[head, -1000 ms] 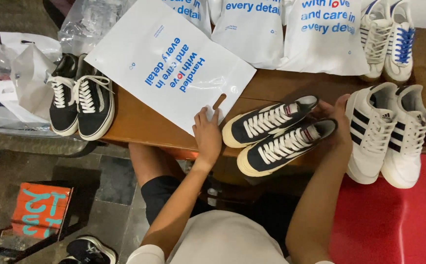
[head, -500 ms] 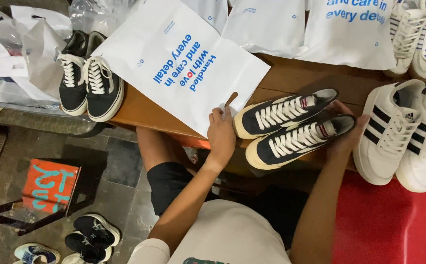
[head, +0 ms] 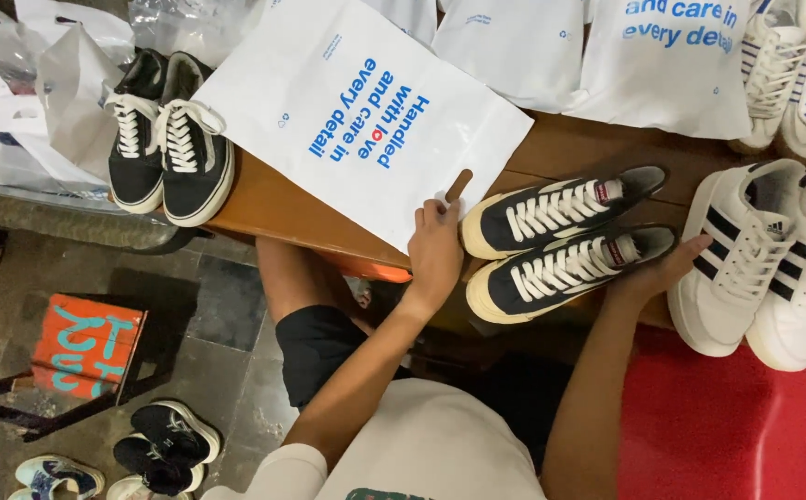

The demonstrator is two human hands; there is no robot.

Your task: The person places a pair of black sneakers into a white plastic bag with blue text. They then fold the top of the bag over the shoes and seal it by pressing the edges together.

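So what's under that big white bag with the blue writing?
The wooden table shows around the white bag. The left hand touches its near edge. Whatever lies beneath or inside the bag is covered.

A shoe-care shop or workroom: pairs of sneakers (head: 565, 243) line a wooden table (head: 273, 204), white printed plastic bags (head: 356, 111) lie across it, more shoes (head: 157, 449) sit on the floor below.

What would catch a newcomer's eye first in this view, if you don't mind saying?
Probably the large white plastic bag with blue lettering lying on the wooden table, its handle edge touched by the left hand. Just right of it lies a pair of dark sneakers with cream soles, with the right hand at their heel end.
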